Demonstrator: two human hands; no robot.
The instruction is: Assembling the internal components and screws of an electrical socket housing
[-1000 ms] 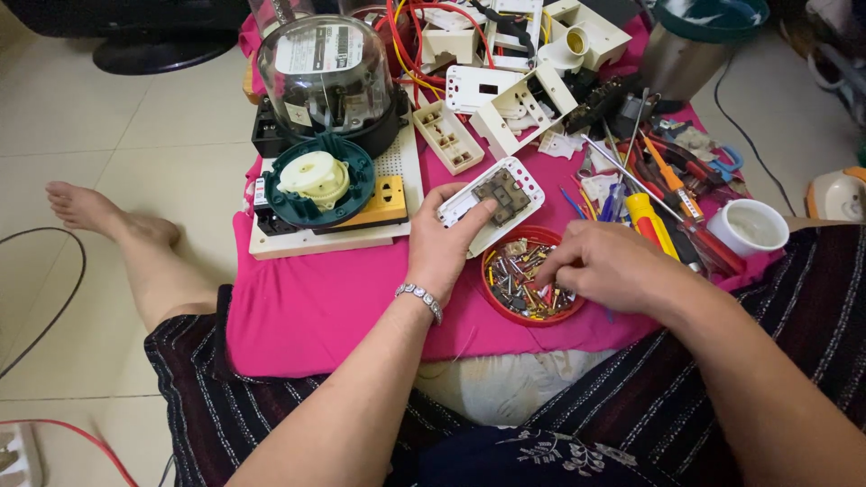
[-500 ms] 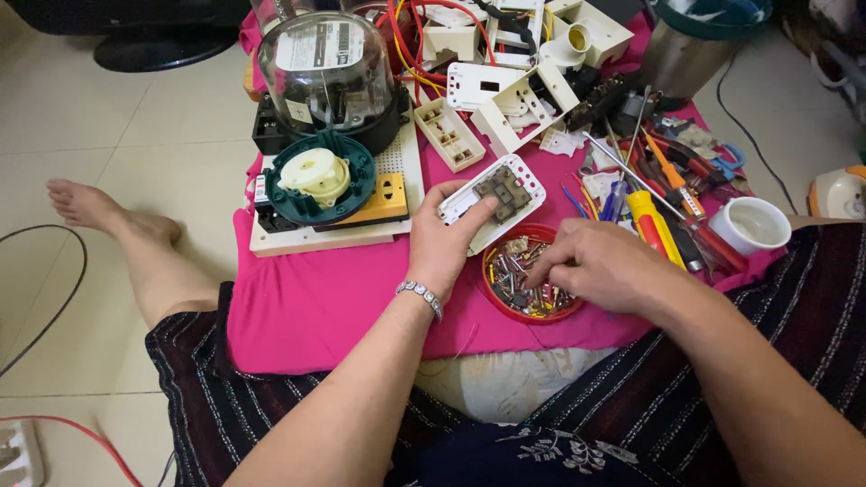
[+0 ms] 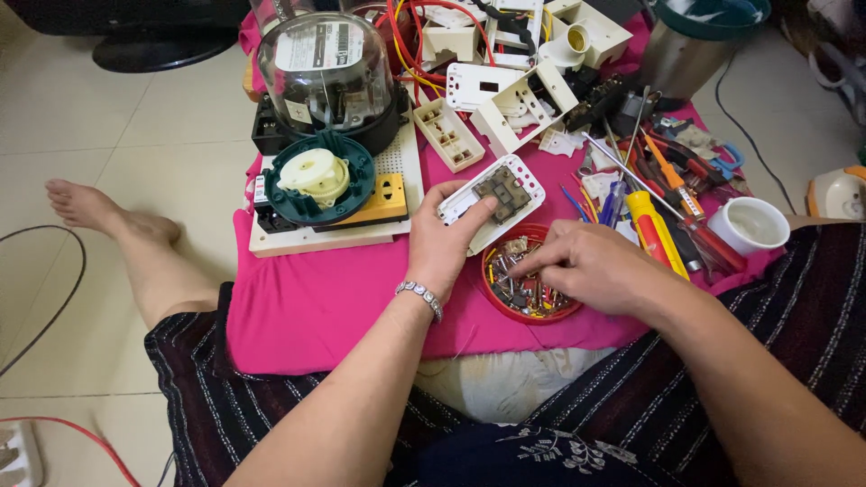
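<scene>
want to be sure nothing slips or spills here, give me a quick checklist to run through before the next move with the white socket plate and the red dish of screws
1. Left hand has the white socket plate in a firm grip: ok, fingers wrap its lower end, thumb on its face.
2. Plate turned inner side up: ok, brown insert shows.
3. Right hand fingertips inside the red dish: ok.
4. A screw actually pinched: cannot tell, fingers hide it.
5. Dish sits flat on the pink cloth: ok, no tilt visible.
6. Yellow-handled screwdriver close by: ok, lying just right of the dish.
</scene>
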